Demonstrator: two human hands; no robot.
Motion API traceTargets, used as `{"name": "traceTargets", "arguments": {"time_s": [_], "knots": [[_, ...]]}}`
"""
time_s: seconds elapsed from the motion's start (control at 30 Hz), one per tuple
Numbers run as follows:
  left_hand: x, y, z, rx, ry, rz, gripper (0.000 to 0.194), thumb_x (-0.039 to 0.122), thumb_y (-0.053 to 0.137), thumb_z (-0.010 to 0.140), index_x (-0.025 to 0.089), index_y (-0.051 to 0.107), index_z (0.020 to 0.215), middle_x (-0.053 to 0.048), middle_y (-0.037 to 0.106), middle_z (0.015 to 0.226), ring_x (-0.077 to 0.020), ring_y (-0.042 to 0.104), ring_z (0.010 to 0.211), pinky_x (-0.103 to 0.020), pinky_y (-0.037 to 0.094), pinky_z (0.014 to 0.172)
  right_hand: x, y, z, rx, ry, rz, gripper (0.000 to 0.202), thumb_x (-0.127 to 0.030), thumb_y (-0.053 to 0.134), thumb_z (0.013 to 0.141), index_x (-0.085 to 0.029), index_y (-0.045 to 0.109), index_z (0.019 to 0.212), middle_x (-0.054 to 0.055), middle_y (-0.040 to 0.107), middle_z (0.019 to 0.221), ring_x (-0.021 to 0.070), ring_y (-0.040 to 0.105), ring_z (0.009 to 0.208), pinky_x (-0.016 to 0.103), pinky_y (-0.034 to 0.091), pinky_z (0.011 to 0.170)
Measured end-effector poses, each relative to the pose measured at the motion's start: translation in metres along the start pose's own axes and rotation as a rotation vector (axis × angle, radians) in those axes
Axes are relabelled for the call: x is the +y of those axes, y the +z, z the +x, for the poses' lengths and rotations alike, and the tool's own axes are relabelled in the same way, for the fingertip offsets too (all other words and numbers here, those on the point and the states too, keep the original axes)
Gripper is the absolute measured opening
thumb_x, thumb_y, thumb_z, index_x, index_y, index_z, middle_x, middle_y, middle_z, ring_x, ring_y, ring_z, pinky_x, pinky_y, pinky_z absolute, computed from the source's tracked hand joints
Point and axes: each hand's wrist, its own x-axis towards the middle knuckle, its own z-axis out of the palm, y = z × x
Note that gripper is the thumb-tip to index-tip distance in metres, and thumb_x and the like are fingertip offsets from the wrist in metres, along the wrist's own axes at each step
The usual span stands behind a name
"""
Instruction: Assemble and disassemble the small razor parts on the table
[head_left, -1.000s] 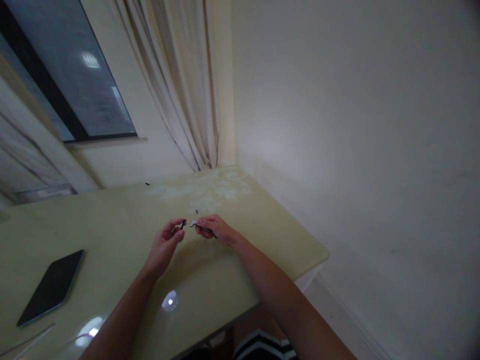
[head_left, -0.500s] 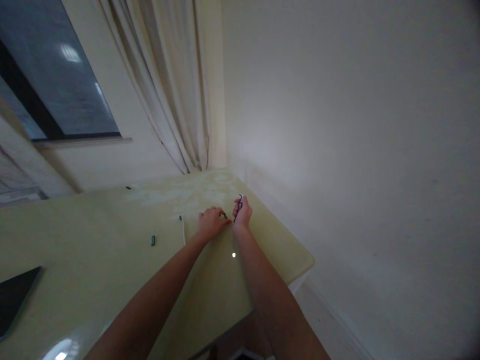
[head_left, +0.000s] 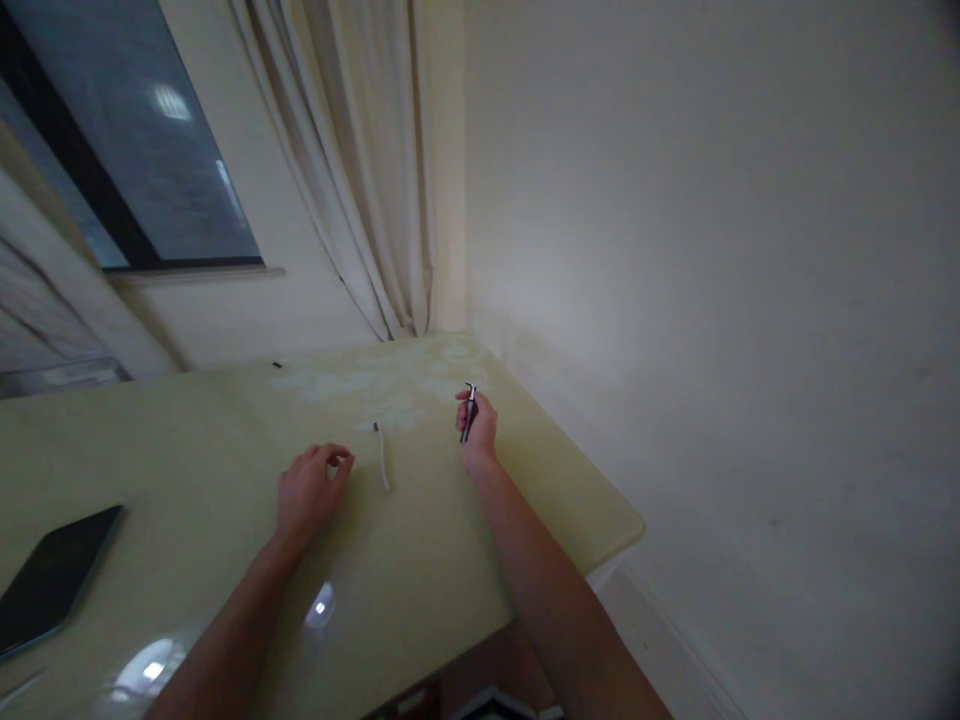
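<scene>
My right hand [head_left: 478,428] is wrapped round a small dark tool [head_left: 468,412] with a bent silver tip pointing up; its exact kind is too small to tell. It is held over the table's right part, near the far corner. My left hand [head_left: 313,490] is low over the table, farther left, its fingers curled and thumb and forefinger tips brought together. Anything between those fingertips is hidden or too small to name. Between the two hands lies a thin white strip or cable [head_left: 383,458] with a dark end, touched by neither.
The pale yellow-green table [head_left: 420,570] meets a bare wall [head_left: 712,300] on the right. A dark flat tablet-like slab [head_left: 60,580] lies at the left. A tiny dark piece [head_left: 277,365] rests near the back edge, below the window and curtain [head_left: 367,180].
My left hand has moved left, away from my right hand, past the white strip to where a small green piece lay. That piece no longer shows. My right hand still grips the tool.
</scene>
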Motion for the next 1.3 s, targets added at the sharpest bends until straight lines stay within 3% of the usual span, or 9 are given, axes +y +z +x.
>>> {"name": "traceTargets", "arguments": {"time_s": [0.13, 0.3, 0.43, 0.63, 1.07, 1.17, 1.3], "knots": [[-0.033, -0.006, -0.006, 0.058, -0.192, 0.036, 0.043, 0.049, 0.048, 0.093, 0.017, 0.071, 0.110, -0.013, 0.071, 0.104, -0.0315, 0.067, 0.100, -0.042, 0.051, 0.090, 0.014, 0.006, -0.010, -0.074, 0.153, -0.126, 0.026, -0.041, 0.054, 0.082, -0.018, 0.065, 0.075, -0.007, 0.044, 0.051, 0.0085, 0.033, 0.042, 0.023, 0.022, 0.041], [-0.034, 0.003, -0.006, -0.068, -0.211, 0.070, 0.063, 0.058, 0.046, 0.091, 0.015, 0.066, 0.133, -0.021, 0.065, 0.126, -0.0391, 0.063, 0.114, -0.053, 0.050, 0.097, 0.027, 0.010, -0.022, -0.149, 0.258, -0.213, 0.027, -0.040, 0.059, 0.080, -0.017, 0.067, 0.069, -0.006, 0.046, 0.049, 0.0079, 0.034, 0.041, 0.022, 0.021, 0.041], [-0.036, 0.008, 0.000, -0.157, -0.131, -0.136, 0.058, 0.052, 0.051, 0.086, 0.011, 0.071, 0.122, -0.021, 0.066, 0.124, -0.0358, 0.066, 0.110, -0.049, 0.049, 0.101, 0.033, 0.009, -0.027, -0.237, 0.216, -0.277, 0.033, -0.047, 0.060, 0.080, -0.016, 0.069, 0.069, -0.005, 0.046, 0.049, 0.0080, 0.035, 0.042, 0.022, 0.023, 0.042], [-0.047, 0.005, 0.007, -0.258, -0.111, -0.308, 0.049, 0.044, 0.065, 0.073, 0.015, 0.076, 0.110, -0.011, 0.073, 0.110, -0.0268, 0.072, 0.095, -0.035, 0.056, 0.090, 0.035, 0.007, -0.030, -0.301, 0.156, -0.359, 0.043, -0.058, 0.063, 0.081, -0.017, 0.070, 0.071, -0.005, 0.045, 0.051, 0.0084, 0.035, 0.044, 0.022, 0.023, 0.043], [-0.047, -0.006, 0.006, -0.249, -0.113, -0.416, 0.031, 0.034, 0.077, 0.067, 0.019, 0.077, 0.093, -0.008, 0.070, 0.096, -0.0244, 0.072, 0.085, -0.036, 0.059, 0.083, 0.029, 0.008, -0.036, -0.350, 0.118, -0.381, 0.045, -0.061, 0.066, 0.078, -0.017, 0.071, 0.070, -0.006, 0.045, 0.049, 0.0080, 0.034, 0.043, 0.023, 0.022, 0.043], [-0.030, -0.007, 0.004, -0.141, -0.049, -0.424, 0.031, 0.041, 0.075, 0.075, 0.019, 0.075, 0.097, -0.010, 0.068, 0.105, -0.0245, 0.070, 0.089, -0.038, 0.059, 0.084, 0.026, 0.013, -0.041, -0.365, 0.132, -0.351, 0.039, -0.055, 0.073, 0.074, -0.017, 0.070, 0.069, -0.006, 0.046, 0.051, 0.0074, 0.035, 0.044, 0.023, 0.021, 0.043], [0.009, -0.011, -0.003, 0.205, 0.215, -0.497, 0.036, 0.046, 0.072, 0.087, 0.021, 0.071, 0.113, -0.008, 0.064, 0.112, -0.0207, 0.065, 0.088, -0.039, 0.058, 0.085, 0.022, 0.020, -0.051, -0.478, 0.215, -0.304, 0.034, -0.047, 0.082, 0.068, -0.015, 0.073, 0.074, -0.009, 0.040, 0.049, 0.0057, 0.030, 0.042, 0.023, 0.018, 0.044]]}}
